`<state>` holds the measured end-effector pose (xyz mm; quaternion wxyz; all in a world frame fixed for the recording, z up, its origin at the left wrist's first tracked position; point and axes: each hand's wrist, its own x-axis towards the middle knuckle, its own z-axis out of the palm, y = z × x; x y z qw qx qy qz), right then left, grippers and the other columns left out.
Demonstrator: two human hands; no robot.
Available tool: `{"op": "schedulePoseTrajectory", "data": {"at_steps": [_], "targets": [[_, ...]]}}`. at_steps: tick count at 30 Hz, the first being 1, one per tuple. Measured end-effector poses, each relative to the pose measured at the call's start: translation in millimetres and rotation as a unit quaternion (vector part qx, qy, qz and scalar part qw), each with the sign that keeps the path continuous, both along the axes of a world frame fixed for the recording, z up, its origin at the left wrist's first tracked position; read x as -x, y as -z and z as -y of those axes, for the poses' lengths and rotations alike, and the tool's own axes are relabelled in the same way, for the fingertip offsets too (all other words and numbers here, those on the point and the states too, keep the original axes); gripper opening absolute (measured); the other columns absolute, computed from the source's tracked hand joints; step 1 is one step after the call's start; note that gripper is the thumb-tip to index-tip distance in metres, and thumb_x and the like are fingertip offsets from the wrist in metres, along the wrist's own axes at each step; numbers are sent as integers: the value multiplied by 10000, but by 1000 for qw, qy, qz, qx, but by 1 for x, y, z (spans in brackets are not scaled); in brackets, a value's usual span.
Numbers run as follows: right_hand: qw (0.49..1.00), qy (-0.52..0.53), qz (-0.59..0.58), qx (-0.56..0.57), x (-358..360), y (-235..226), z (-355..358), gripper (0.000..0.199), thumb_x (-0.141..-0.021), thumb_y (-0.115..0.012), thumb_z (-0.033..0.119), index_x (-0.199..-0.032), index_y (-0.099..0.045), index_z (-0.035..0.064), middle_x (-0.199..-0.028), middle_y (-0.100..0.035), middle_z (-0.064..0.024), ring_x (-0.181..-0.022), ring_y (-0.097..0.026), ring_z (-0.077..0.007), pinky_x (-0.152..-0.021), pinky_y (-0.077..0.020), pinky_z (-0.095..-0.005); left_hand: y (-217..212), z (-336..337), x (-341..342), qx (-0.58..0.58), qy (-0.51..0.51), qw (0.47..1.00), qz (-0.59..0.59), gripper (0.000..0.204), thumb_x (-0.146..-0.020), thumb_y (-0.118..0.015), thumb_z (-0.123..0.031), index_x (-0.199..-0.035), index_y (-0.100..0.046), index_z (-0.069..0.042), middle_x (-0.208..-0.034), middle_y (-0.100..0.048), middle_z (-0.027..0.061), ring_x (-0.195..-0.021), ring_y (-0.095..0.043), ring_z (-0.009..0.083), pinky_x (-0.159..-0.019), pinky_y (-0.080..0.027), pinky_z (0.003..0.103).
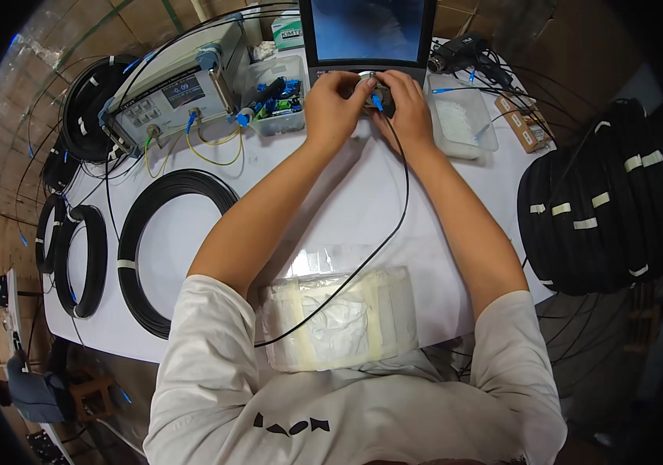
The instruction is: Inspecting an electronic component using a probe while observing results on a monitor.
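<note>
Both my hands meet at the far middle of the white table point(324, 209), just below a dark screen point(368, 31). My left hand point(334, 102) and my right hand point(401, 105) together grip a small dark device point(371, 87) with a blue connector point(378, 103) at its front. From the connector a thin black cable point(393, 225) runs down past my right forearm, across the table and over a clear plastic bag of white material point(339, 318) near my chest.
A grey test instrument point(169, 89) with yellow leads stands at the back left. Coils of black cable point(157, 248) lie on the left; a large stack of coils point(595, 201) sits at the right. Clear trays point(459, 116) and a bin of blue connectors point(277, 97) flank the screen.
</note>
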<state>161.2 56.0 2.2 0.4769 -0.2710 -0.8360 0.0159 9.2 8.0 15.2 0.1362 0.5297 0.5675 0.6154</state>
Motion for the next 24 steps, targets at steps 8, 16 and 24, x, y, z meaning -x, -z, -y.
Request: {"op": "schedulePoseTrajectory", "data": {"at_steps": [8,16,24], "targets": [[988,73,-114,72,15,9,7,578,-689,-851,43,-1213,-608,72,-1242,-620,-135,-1128,-617,-382,-973,-522,-459,2,2,-7,-52,-6,996,-75,244,-952,-776,-236,-1074,-791,-25,-973,-667,107,-821,-676,243,-731,-540,359],[999,-9,23,-21,-2,-14,-4,569,-703,-841,14,-1228,-626,68,-1286,-634,-119,-1164,-608,-374,-994,-518,-450,10,-3,-1,-11,0,999,33,273,-938,-790,-285,-972,-769,-15,-997,-684,111,-872,-682,265,-760,-539,375],[987,80,-111,87,19,13,12,630,-682,-866,47,-1243,-581,61,-1250,-597,-147,-1158,-603,-384,-1004,-508,-457,6,-4,3,-107,-1,982,-157,214,-986,-714,-256,-1081,-787,-79,-1020,-680,101,-986,-645,315,-838,-528,415]]}}
